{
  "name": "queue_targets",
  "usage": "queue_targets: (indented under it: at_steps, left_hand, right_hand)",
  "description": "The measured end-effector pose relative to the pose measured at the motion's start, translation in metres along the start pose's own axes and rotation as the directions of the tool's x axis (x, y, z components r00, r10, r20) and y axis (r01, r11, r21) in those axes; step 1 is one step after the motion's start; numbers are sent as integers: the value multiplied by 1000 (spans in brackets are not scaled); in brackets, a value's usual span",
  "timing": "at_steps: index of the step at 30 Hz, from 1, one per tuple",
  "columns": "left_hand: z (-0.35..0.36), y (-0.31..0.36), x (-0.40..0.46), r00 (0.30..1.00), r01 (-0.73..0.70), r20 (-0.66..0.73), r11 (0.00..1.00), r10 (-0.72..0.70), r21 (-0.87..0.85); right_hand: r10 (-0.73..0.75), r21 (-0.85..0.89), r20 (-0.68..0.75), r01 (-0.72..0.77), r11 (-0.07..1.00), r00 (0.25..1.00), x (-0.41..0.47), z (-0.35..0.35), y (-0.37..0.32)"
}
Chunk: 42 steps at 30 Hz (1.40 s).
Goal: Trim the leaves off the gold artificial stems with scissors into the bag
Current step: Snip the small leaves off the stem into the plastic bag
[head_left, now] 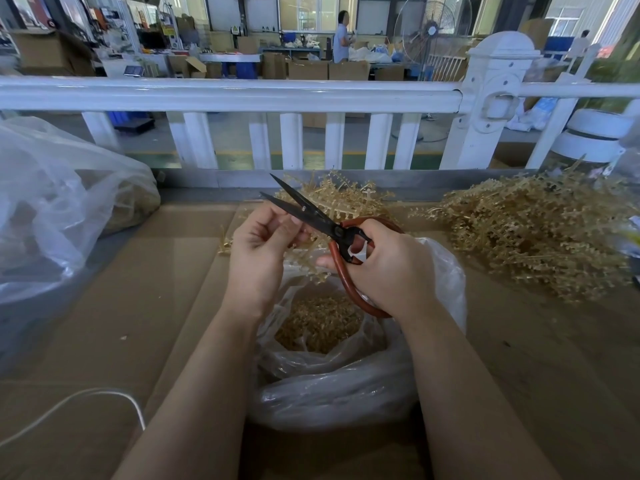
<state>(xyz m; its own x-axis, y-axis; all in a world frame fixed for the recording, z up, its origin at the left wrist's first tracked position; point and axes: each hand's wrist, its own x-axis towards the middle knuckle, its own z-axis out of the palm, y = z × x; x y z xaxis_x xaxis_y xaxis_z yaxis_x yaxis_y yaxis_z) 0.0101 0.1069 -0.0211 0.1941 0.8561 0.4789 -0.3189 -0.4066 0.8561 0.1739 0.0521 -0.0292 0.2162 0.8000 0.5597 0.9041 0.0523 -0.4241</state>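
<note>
The cardboard-covered tabletop (145, 306) is carrying everything here, with a white railing (225, 95) running along its far edge. A large clear plastic bag (52, 202) is slumping at the left, and a big heap of untrimmed gold stems (533, 237) is lying at the right, well apart from the hands; a smaller heap (343, 195) is sitting beyond the scissors. Nearest the person, the open bag (346, 386) is holding a bed of cut gold leaves (318, 327), directly under the work.

The right hand (391, 268) is gripping the red-brown handles of the scissors (322, 223), fingers curled through and round the loops, with the black blades parted and pointing up and away to the left. The left hand (256, 247) is pinching a gold stem (311, 261) between thumb and fingertips, just beside the blades, its leafy end hanging toward the bag's mouth.

The step in hand looks like lining up a cut. To do it well, the stem should be sitting deep in the blades near the pivot, the pinching fingertips staying clear of the edges, and the cut point hovering over the bag's opening so the leaves are dropping inside.
</note>
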Motion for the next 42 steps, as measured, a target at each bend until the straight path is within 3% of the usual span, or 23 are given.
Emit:
queue_targets:
  at_steps: [17, 21, 30, 35, 39, 42]
  left_hand:
    - [-5, -5, 3, 1000, 19, 4, 999, -19, -37]
    - [-5, -6, 4, 998, 56, -18, 995, -57, -84]
    - [-9, -8, 5, 987, 157, -5, 976, -160, -148]
    - [-8, -7, 4, 977, 211, 40, 963, -207, -170]
    - [-7, -3, 5, 940, 342, 102, 895, -327, -285]
    - [-6, -1, 4, 901, 432, 160, 861, -402, -269]
  right_hand:
    - [7, 55, 11, -8, 998, 1000, 1, 3, 0]
    - [42, 155, 55, -50, 987, 998, 0, 2, -2]
    - [152, 519, 201, -237, 821, 968, 5, 1, -5]
    - [158, 552, 238, -267, 790, 958, 7, 3, -7]
    - [208, 608, 210, -294, 738, 955, 9, 2, -9]
    - [285, 638, 174, -328, 696, 943, 11, 0, -9]
